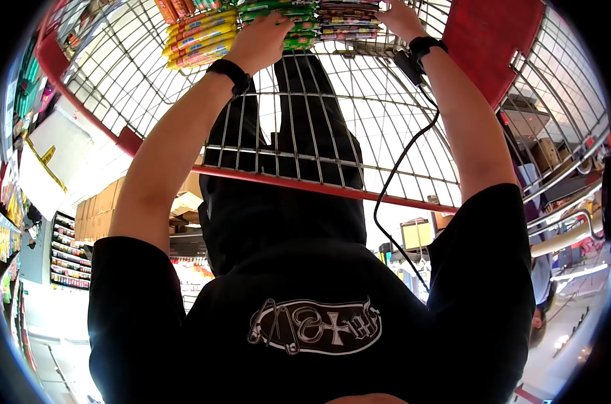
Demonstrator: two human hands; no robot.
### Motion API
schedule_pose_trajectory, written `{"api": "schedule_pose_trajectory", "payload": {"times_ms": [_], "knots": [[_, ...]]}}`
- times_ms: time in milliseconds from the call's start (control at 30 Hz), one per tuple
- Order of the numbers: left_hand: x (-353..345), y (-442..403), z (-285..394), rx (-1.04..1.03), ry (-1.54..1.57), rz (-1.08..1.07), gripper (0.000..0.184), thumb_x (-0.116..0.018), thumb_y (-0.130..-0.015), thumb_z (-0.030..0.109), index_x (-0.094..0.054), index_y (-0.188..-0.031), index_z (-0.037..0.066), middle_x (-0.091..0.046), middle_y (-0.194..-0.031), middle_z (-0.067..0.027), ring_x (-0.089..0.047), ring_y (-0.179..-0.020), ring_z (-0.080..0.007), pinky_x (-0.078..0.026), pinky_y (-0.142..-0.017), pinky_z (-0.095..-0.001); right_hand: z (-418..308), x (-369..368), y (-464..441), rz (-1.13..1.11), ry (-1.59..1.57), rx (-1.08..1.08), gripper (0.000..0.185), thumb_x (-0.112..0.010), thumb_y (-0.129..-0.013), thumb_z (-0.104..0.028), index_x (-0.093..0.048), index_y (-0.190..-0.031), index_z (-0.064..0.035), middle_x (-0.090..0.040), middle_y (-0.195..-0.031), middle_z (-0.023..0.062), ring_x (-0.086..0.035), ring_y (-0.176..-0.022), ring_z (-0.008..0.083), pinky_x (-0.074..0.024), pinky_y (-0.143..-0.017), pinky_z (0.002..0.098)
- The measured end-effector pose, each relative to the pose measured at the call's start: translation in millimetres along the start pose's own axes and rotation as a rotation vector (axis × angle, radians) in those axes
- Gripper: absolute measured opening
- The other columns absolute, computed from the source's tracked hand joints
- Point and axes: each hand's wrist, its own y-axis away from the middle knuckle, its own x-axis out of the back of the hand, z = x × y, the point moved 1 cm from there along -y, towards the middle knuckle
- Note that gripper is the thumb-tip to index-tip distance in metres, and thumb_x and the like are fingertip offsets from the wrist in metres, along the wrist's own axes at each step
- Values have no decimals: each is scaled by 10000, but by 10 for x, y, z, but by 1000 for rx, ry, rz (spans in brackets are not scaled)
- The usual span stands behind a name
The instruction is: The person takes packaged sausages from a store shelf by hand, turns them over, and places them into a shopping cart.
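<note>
My left hand [266, 37] rests over the green packets [301, 28], beside the stacked yellow packets [201, 39]. Its fingers look apart, with the tips on the green stack. At the top edge, partly cut off, my right hand [401, 20] is beside the dark packets [349, 19], fingers apart and touching or very near their right end. All the packets lie in rows at the wire cart [319, 128]. A black band circles each wrist, and a black cable hangs from a small device at the right one.
A red panel [490, 40] covers part of the cart's right side. Cardboard boxes [100, 212] are at the left, beyond the cart's red rail [285, 182]. Shelves of colourful goods [70, 252] stand farther left. Another person [539, 320] is partly visible at the right edge.
</note>
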Motion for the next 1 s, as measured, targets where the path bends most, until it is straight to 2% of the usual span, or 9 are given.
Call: {"api": "schedule_pose_trajectory", "payload": {"times_ms": [33,67,333,400,467,733,800,900,1000], "knots": [[-32,16,9,35,51,-43,471,-668,-920,147,-601,-1383,101,-625,-1264,-115,-642,-1116,-340,-579,-938,-477,68,16,-22,-68,63,-82,626,-715,-957,-315,-525,-1442,32,-594,-1373,270,-630,-1166,369,-510,-1009,499],[8,31,-17,70,92,-83,483,-668,-921,142,-593,-1397,107,-621,-1261,-114,-642,-1114,-341,-580,-942,-477,117,129,7,-89,58,-3,586,-713,-919,-408,-594,-1406,-104,-740,-851,140,-727,-817,265,-570,-791,393],[112,-140,-300,119,-377,255,453,-636,-976,161,-584,-1422,102,-681,-1206,-147,-624,-1168,-360,-550,-964,-482,-407,393,164,-56,31,90,473,-673,-952,-382,-639,-1299,-62,-754,-1055,170,-735,-1028,284,-583,-883,407],[312,-313,-164,315,-258,-335,391,-576,-1044,150,-560,-1390,-31,-512,-1477,-193,-503,-1340,-342,-406,-1190,-454,-869,643,353,-269,-42,-64,578,-685,-982,-328,-549,-1417,27,-651,-1294,237,-654,-1110,365,-527,-956,512],[132,-433,-266,297,-258,-438,409,-594,-1041,165,-550,-1404,-19,-529,-1464,-190,-525,-1320,-332,-403,-1191,-456,-859,559,280,-297,13,0,406,-606,-1038,-305,-641,-1288,13,-711,-1119,187,-686,-963,322,-555,-829,463],[-68,-262,-429,121,-468,-350,316,-611,-1022,133,-659,-1323,51,-676,-1279,-146,-632,-1174,-289,-550,-975,-409,-1550,414,487,-461,-357,-142,456,-657,-1016,-235,-587,-1402,-2,-697,-1116,180,-678,-898,260,-587,-798,444],[486,-203,-206,485,149,-454,297,-640,-1015,221,-717,-1230,31,-742,-1039,-168,-703,-972,-313,-568,-817,-413,-1549,311,459,-473,-271,-119,436,-655,-1012,-222,-599,-1381,5,-705,-1059,177,-668,-854,249,-576,-745,436],[247,73,-334,89,97,-44,324,-663,-968,238,-707,-1287,210,-721,-836,-154,-698,-762,-348,-577,-718,-475,-1358,-77,252,-539,130,277,273,-647,-996,-212,-656,-1069,51,-517,-679,139,-439,-597,247,-372,-588,470],[64,125,-366,40,20,-97,307,-658,-972,229,-716,-1271,192,-746,-901,-123,-729,-848,-332,-590,-719,-473,-1303,-264,229,-526,164,242,278,-636,-1003,-215,-581,-868,22,-387,-635,125,-351,-575,253,-332,-593,486]]}}
